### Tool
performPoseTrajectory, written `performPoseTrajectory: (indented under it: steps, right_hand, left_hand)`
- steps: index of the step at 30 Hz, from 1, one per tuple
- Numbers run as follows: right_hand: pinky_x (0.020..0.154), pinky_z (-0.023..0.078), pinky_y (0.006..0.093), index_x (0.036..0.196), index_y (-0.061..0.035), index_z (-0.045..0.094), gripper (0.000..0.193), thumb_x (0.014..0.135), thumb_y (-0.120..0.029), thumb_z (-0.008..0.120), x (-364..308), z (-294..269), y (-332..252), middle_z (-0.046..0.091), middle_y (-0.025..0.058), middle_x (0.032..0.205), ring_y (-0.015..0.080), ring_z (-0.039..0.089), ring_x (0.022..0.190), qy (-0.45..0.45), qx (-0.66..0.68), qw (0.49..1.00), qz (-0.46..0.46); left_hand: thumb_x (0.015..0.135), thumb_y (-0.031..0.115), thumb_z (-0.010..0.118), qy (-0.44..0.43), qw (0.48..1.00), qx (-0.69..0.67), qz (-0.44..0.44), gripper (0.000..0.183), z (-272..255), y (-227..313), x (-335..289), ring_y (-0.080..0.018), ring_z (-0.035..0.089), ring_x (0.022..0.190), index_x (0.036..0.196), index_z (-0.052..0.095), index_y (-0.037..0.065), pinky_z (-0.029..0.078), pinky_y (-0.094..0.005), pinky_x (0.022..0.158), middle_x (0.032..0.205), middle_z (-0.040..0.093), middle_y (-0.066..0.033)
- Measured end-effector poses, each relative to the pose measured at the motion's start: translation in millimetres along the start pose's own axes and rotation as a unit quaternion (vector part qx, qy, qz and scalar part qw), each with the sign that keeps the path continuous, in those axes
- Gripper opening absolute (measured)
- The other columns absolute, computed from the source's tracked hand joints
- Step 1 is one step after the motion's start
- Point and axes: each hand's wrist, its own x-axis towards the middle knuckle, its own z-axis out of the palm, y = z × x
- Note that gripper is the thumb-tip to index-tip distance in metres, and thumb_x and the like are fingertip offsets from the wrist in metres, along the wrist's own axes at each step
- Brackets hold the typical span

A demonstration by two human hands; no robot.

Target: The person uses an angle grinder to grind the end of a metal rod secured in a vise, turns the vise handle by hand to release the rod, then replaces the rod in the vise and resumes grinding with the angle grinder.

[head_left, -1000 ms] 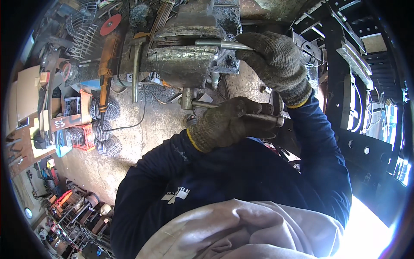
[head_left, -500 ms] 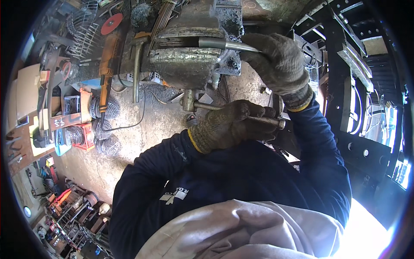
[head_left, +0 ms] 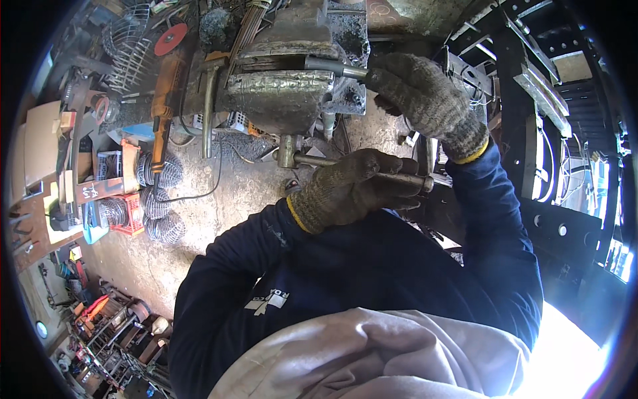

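A worn metal bench vise (head_left: 279, 96) stands ahead of me at the top middle. Between its jaws lies a metal rod (head_left: 325, 65), dark grey at the left and shiny toward the right, sticking out past the jaws. My right hand (head_left: 425, 100), in a dirty knit glove, closes around the rod's outer end and hides it. Below the vise, my left hand (head_left: 345, 193), gloved the same way, is wrapped over the vise handle (head_left: 316, 160). The handle's end shows beyond the left fingers.
Left of the vise hang a hammer-like T-shaped tool (head_left: 210, 106) and an orange angle grinder (head_left: 165, 100) with a trailing cord. A red disc (head_left: 171, 40) lies above. Wire coils (head_left: 163, 226) and a red crate (head_left: 131, 211) stand on the left; black steel framing (head_left: 512, 100) rises at right.
My right hand has shifted and turned on the rod, so its fingers now cover the outer tip that showed before. My left hand stays on the vise handle. The view has shifted slightly.
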Motion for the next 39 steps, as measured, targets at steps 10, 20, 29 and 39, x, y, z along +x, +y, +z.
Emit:
performPoseTrajectory:
  steps: [10, 20, 29, 39]
  right_hand:
    - [0.058, 0.051, 0.0227, 0.113, -0.002, 0.063, 0.031, 0.095, -0.025, 0.073, 22, -26, 2, 0.066, 0.002, 0.084, 0.0075, 0.062, 0.069, -0.189, 0.106, 0.976, 0.027]
    - [0.062, 0.049, 0.023, 0.111, -0.0049, 0.063, 0.024, 0.101, -0.027, 0.067, 20, -9, 4, 0.065, -0.0003, 0.086, 0.0062, 0.059, 0.072, -0.092, 0.083, 0.991, -0.058]
    - [0.072, 0.053, 0.0261, 0.116, -0.0031, 0.065, 0.024, 0.1, -0.021, 0.069, 20, -7, -1, 0.069, 0.0018, 0.095, 0.0081, 0.062, 0.082, -0.081, -0.004, 0.993, -0.082]
    - [0.079, 0.055, 0.0319, 0.11, -0.0046, 0.069, 0.026, 0.096, -0.027, 0.073, 20, -11, -15, 0.074, 0.0074, 0.094, 0.0146, 0.069, 0.087, -0.07, -0.042, 0.994, -0.079]
  left_hand:
    - [0.101, 0.038, 0.061, 0.001, 1.0, 0.014, -0.008, 0.038, 3, 4, 0, -0.0447, 0.052, 0.134, 0.132, 0.065, 0.016, 0.038, -0.0655, 0.112, 0.148, 0.053, -0.0162]
    - [0.102, 0.037, 0.06, 0.013, 0.999, 0.025, -0.018, 0.036, 3, 3, 2, -0.0445, 0.049, 0.137, 0.129, 0.066, 0.015, 0.036, -0.0655, 0.114, 0.146, 0.054, -0.0177]
    - [0.1, 0.037, 0.063, 0.028, 0.999, 0.01, 0.01, 0.036, -2, -3, 1, -0.0435, 0.048, 0.139, 0.126, 0.068, 0.013, 0.035, -0.0676, 0.114, 0.145, 0.056, -0.0131]
    - [0.099, 0.041, 0.064, 0.002, 1.0, 0.016, 0.025, 0.052, -19, -11, 1, -0.042, 0.047, 0.139, 0.136, 0.057, 0.004, 0.034, -0.0651, 0.116, 0.147, 0.05, -0.0221]
